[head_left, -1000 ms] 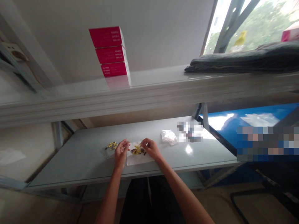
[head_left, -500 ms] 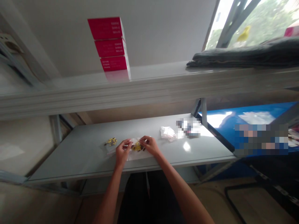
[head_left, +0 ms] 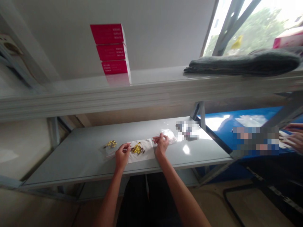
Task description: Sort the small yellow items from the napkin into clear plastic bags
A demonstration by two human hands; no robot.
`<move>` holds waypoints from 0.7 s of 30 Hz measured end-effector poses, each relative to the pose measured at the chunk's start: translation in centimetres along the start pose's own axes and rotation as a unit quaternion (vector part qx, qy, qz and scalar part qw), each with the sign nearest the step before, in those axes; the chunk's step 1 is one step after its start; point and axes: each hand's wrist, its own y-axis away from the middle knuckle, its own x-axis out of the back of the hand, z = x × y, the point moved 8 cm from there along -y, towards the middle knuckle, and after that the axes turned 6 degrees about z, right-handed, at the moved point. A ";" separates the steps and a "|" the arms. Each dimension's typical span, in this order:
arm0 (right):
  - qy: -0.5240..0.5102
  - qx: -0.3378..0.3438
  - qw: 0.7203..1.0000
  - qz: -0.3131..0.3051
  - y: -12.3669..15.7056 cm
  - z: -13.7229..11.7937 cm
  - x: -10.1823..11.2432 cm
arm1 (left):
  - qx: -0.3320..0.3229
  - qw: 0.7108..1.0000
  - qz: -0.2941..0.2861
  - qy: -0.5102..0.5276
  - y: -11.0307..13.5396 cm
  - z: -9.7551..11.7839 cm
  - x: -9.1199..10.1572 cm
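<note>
Small yellow-and-dark parts (head_left: pixel 137 148) lie in a pile on a white cloth or paper sheet (head_left: pixel 148 148) on the grey table. My left hand (head_left: pixel 122 155) is at the sheet's left edge beside the pile, fingertips pinched together. What they hold, if anything, is too small to make out. Beyond the sheet's right end, my right hand (head_left: pixel 162 145) has its fingers apart, at the near side of a stack of clear plastic bags (head_left: pixel 169 135). A smaller group of similar parts (head_left: pixel 110 144) lies left of my left hand, by a clear plastic bag (head_left: pixel 109 155).
A shelf (head_left: pixel 151 94) crosses above the table (head_left: pixel 71 157), bearing stacked red boxes (head_left: pixel 111 52) and a folded grey cloth (head_left: pixel 241 64). Blurred-out items lie at the table's right end. Right of a metal post is a blue table (head_left: pixel 216 123), with another person's hand (head_left: pixel 295 137) at the edge.
My right hand has moved from the pile rightward to the plastic bags, its fingers spreading. My left hand has stayed beside the pile. Another person's hand now shows at the far right.
</note>
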 end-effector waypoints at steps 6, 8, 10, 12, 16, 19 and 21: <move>0.063 0.007 0.998 -0.004 -0.5 0.8 0.4 | -0.076 0.993 0.061 -0.068 -0.1 1.0 1.3; 0.103 0.011 0.995 -0.015 -0.2 1.0 0.3 | -0.111 0.981 0.088 -0.128 -0.3 1.3 2.5; 0.144 0.024 0.989 -0.024 0.0 1.0 0.1 | -0.139 0.963 0.112 -0.200 -0.6 1.1 4.1; 0.183 0.044 0.982 -0.036 0.1 0.7 -0.3 | -0.150 0.949 0.110 -0.255 -0.9 0.4 5.6; 0.222 0.070 0.972 -0.042 0.1 0.2 -0.6 | -0.141 0.948 0.090 -0.272 -1.3 -1.3 7.7; 0.238 0.081 0.967 -0.037 0.0 0.2 -0.6 | -0.124 0.952 0.104 -0.261 -1.8 -1.5 8.4; 0.242 0.081 0.966 -0.038 -0.1 0.5 -0.6 | -0.112 0.949 0.122 -0.266 -2.1 -1.3 8.5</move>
